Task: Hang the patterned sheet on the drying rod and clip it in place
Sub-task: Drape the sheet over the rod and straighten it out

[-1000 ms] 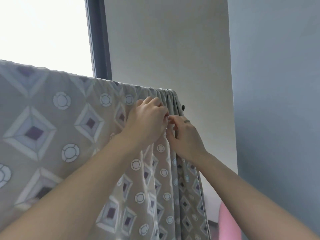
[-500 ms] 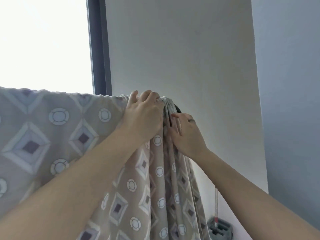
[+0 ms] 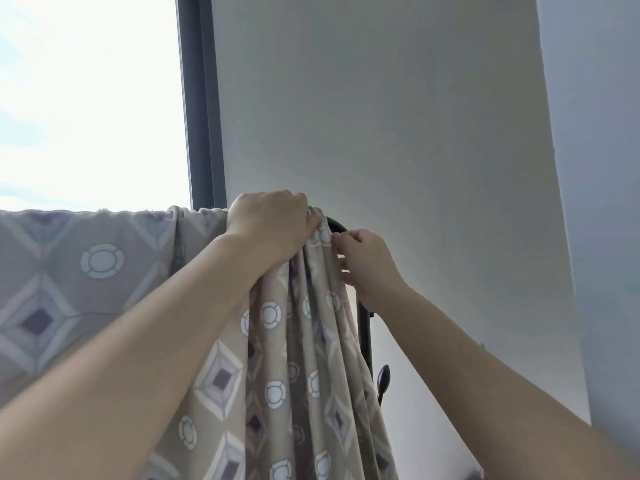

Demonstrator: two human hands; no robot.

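Note:
The patterned sheet (image 3: pixel 104 271), beige with diamonds and rings, hangs over the drying rod, spread flat on the left and bunched in folds at the right end. The rod (image 3: pixel 337 225) shows only as a dark curved bend beyond the bunch, running down as a black post. My left hand (image 3: pixel 270 223) lies over the top of the rod, fingers curled round the gathered folds. My right hand (image 3: pixel 367 261) pinches the right edge of the bunch just below the bend. No clip can be made out between its fingers.
A bright window (image 3: pixel 90 98) with a dark frame (image 3: pixel 199 105) fills the left. A pale wall (image 3: pixel 381 116) stands close behind the rod, and a second wall (image 3: pixel 606 168) closes in on the right. A dark knob (image 3: pixel 383 375) sticks out of the post lower down.
Both hands moved up from the front of the folds to the top of the rod. The view tilted upward. The sheet's right end is bunched tighter.

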